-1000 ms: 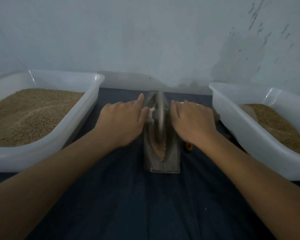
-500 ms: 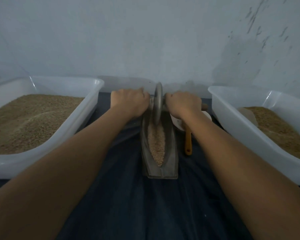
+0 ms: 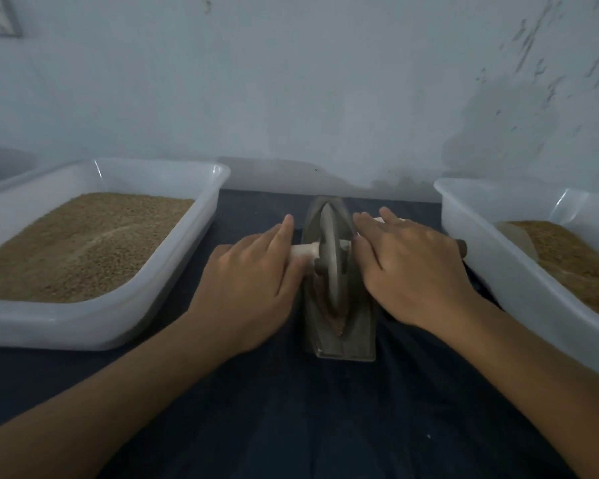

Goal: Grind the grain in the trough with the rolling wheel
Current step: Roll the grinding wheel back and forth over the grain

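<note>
pressing flat, straight fingers (image 3: pixel 281 233) of both hands on the rolling wheel (image 3: pixel 329 257) axle in the trough (image 3: pixel 339 340).

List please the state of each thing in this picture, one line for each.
left hand: open, fingers straight, pressing on the axle handle
right hand: open, resting on the axle
rolling wheel: upright in the trough
trough: holds some grain
left tub: nearly full of grain
right tub: partly filled
</note>
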`<move>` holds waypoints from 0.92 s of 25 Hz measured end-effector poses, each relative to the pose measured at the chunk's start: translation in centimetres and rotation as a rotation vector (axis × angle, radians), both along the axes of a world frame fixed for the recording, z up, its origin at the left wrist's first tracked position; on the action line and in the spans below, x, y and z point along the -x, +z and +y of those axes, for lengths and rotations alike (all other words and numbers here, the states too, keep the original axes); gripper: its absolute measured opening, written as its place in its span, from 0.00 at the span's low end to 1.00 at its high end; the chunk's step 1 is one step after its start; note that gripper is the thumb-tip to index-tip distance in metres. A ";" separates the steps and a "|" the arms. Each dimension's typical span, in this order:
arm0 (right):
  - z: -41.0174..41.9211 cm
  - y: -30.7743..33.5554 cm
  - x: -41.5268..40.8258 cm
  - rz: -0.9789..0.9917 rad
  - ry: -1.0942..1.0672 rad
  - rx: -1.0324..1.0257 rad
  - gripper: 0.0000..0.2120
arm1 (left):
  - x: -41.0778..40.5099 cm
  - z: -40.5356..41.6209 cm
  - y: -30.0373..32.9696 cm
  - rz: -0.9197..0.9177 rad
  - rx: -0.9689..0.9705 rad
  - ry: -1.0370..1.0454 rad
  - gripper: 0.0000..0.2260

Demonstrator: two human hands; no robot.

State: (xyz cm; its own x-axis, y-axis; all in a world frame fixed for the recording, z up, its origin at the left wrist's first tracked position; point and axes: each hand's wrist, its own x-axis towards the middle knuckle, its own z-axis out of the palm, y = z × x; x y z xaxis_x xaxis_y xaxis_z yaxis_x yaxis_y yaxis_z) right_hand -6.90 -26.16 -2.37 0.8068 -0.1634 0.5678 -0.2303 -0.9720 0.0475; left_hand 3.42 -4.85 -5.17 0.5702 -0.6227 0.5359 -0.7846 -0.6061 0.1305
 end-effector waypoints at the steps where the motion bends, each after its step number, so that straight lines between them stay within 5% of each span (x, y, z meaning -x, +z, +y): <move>1: -0.2 0.1 -0.6 0.019 -0.006 -0.007 0.31 | -0.4 -0.3 0.2 0.011 -0.013 0.010 0.30; 9: -5.1 1.3 -10.8 0.218 -0.260 -0.298 0.28 | -9.3 -10.4 4.8 0.089 -0.279 0.264 0.24; 14: -2.9 0.0 -5.8 0.159 -0.111 -0.166 0.25 | -5.0 -6.2 2.3 -0.013 -0.125 0.157 0.27; 19: 0.1 -0.6 0.0 -0.103 0.006 0.067 0.27 | -0.5 -0.3 -0.1 0.050 0.001 -0.072 0.31; 23: -1.0 0.2 -3.4 0.028 -0.038 -0.084 0.27 | -3.0 -3.5 0.7 -0.040 -0.061 0.055 0.31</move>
